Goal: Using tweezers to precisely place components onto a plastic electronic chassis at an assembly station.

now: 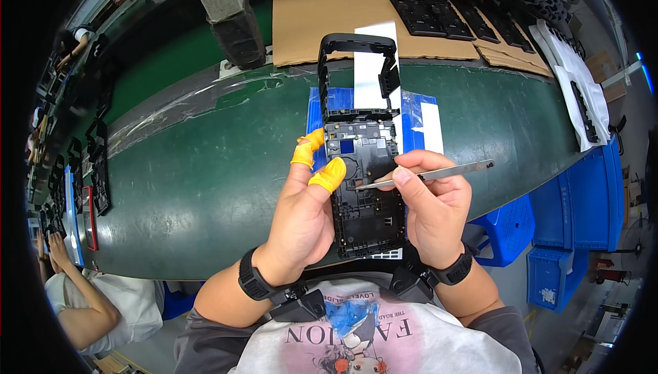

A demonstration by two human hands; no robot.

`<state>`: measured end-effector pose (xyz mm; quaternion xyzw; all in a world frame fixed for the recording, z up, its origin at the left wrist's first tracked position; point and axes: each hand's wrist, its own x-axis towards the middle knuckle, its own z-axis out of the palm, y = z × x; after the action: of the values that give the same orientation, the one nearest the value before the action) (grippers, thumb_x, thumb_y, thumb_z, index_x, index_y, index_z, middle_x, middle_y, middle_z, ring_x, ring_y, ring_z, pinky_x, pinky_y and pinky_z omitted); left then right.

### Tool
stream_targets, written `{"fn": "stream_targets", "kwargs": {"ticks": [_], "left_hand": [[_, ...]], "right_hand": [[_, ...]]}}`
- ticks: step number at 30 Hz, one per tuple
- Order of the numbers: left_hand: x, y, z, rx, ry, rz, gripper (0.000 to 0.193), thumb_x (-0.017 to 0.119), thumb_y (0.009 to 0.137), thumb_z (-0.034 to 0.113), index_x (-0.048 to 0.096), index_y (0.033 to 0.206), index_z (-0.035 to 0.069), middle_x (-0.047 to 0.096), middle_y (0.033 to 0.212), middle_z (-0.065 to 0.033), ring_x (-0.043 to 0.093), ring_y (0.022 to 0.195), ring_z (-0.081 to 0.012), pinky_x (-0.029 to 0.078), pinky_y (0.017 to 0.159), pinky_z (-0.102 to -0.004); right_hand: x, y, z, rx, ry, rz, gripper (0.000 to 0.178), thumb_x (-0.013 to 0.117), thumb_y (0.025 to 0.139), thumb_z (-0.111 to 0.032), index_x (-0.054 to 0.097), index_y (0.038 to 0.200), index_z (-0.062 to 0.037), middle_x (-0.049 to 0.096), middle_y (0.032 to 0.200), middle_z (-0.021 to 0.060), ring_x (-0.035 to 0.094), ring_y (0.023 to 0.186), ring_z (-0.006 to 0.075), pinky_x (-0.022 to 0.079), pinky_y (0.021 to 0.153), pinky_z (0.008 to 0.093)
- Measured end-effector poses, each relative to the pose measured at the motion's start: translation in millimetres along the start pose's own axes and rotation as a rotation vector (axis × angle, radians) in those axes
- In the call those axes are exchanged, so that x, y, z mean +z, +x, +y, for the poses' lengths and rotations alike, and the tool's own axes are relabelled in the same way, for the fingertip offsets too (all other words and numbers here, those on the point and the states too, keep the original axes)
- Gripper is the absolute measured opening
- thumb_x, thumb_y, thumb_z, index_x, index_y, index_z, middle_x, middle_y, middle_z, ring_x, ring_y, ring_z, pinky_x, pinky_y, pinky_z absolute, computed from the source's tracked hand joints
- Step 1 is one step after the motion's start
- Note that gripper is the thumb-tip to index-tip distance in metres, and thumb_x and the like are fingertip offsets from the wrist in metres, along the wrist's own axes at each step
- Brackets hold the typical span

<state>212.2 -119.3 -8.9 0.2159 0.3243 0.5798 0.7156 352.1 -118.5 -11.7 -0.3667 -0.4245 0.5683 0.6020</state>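
Note:
In front of me I hold up a black plastic housing [370, 226] with an open frame at its far end and ribs and small bosses inside. My left hand [301, 216] grips its left edge, with yellow finger cots on the thumb and at least one finger. Pinched in my right hand [435, 206] is a pair of metal tweezers [452, 170]. Their tip reaches into the middle of the housing, near the left thumb. Whether the tips grip any small part is too fine to make out.
Under the housing lie a blue sheet [415, 124] and white strips [430, 130] on the green table [205, 175]. Several similar black housings [425, 14] rest on cardboard [322, 17] at the back. A metal post [226, 10] rises far left. Blue bins [548, 271] stand right; another person [103, 305] sits left.

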Motion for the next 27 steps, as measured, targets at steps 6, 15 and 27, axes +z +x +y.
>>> {"fn": "stream_targets", "kwargs": {"ticks": [6, 15, 27], "left_hand": [[3, -3, 3, -0.025, -0.014, -0.021, 0.04, 0.042, 0.084, 0.011, 0.03, 0.122, 0.009, 0.042, 0.115, -0.0071, 0.043, 0.104, -0.0167, 0.036, 0.089, -0.0313], [-2, 0, 0, -0.069, 0.04, -0.113, 0.062, 0.043, 0.071, -0.011, 0.022, 0.125, 0.009, 0.042, 0.114, -0.0119, 0.048, 0.101, -0.0187, 0.042, 0.082, -0.0286], [-4, -21, 39, 0.007, 0.085, -0.084, 0.082, 0.054, 0.061, -0.01, 0.016, 0.131, 0.009, 0.035, 0.121, -0.0094, 0.043, 0.106, -0.021, 0.041, 0.083, -0.0303]], "right_hand": [[-1, -1, -1, 0.002, -0.013, 0.018, 0.019, 0.054, 0.076, 0.002, 0.051, 0.094, 0.0059, 0.058, 0.081, 0.0098, 0.057, 0.072, 0.0124, 0.045, 0.064, 0.0205], [-20, -6, -9, 0.009, 0.229, 0.163, 0.017, 0.053, 0.077, -0.002, 0.052, 0.092, 0.0044, 0.06, 0.072, 0.013, 0.041, 0.049, 0.0048, 0.03, 0.044, 0.0161], [-99, -14, -27, -0.104, 0.215, 0.382, 0.015, 0.051, 0.077, -0.002, 0.053, 0.092, 0.0032, 0.059, 0.071, 0.0166, 0.041, 0.044, 0.0062, 0.029, 0.039, 0.0156]]}}
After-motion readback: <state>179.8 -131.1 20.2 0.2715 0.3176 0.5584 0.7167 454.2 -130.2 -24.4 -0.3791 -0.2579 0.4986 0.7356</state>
